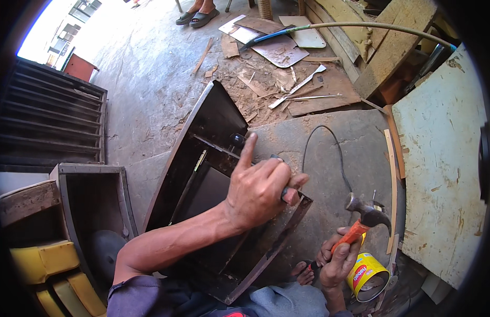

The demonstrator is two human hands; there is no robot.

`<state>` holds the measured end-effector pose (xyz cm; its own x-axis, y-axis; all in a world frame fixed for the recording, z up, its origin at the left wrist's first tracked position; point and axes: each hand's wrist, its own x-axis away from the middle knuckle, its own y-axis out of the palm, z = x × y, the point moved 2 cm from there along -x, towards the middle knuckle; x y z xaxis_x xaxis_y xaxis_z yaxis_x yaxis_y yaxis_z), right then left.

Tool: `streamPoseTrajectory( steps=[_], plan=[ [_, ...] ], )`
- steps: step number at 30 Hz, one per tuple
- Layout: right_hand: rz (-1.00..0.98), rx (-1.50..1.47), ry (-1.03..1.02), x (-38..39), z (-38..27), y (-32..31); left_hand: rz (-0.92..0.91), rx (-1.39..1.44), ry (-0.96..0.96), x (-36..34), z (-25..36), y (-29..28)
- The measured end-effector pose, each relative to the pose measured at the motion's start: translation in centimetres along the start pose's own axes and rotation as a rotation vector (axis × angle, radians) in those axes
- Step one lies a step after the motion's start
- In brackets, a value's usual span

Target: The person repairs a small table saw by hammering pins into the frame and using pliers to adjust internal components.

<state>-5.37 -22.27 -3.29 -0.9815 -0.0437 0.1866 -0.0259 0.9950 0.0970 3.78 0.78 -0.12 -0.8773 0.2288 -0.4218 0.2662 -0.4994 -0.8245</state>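
Observation:
My left hand (260,187) rests on the right rim of a dark wooden box frame (202,127), fingers curled around a small dark tool or nail that I cannot make out, index finger pointing up. Lower right, my right hand (340,259) grips the orange handle of a claw hammer (367,215), its metal head raised above the hand. The box lies open toward me, with an inner panel and a thin divider showing inside.
A yellow tin can (367,276) stands beside my right hand. A black cable (337,153) loops over the grey board under the box. Wood scraps, shavings and a hose (361,25) lie beyond. Another dark box (94,203) sits left. A person's sandalled feet (198,16) stand far off.

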Motion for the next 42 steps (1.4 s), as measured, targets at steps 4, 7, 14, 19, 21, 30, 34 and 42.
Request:
streamPoseTrajectory(
  steps=[4,7,14,19,21,30,34,42],
  plan=[
    [-0.008,0.081,-0.215,-0.4,-0.5,1.3,0.03,-0.028,-0.045,-0.7,-0.5,-0.5],
    [-0.104,0.45,-0.345,-1.9,-2.4,1.6,-0.026,-0.018,-0.081,-0.3,-0.3,0.0],
    [0.244,-0.347,-0.516,-1.2,-5.3,0.7,-0.033,-0.078,-0.03,0.6,-0.8,-0.2],
    [0.284,0.131,-0.139,-1.9,1.0,-2.8,0.047,0.014,0.185,1.1,3.1,-0.9],
    [0.187,0.296,0.132,-1.8,4.3,-4.3,0.009,0.026,0.214,1.6,3.5,-1.0],
    [0.037,0.811,0.13,-0.9,11.4,-10.9,-0.175,0.367,0.461,1.7,9.6,-1.6],
    [0.012,0.2,0.037,-1.5,3.5,-7.5,-0.123,0.47,0.47,1.4,14.7,1.0],
    [-0.037,0.335,-0.116,-1.3,1.8,-4.6,-0.239,0.302,0.152,2.8,19.9,4.9]
  ],
)
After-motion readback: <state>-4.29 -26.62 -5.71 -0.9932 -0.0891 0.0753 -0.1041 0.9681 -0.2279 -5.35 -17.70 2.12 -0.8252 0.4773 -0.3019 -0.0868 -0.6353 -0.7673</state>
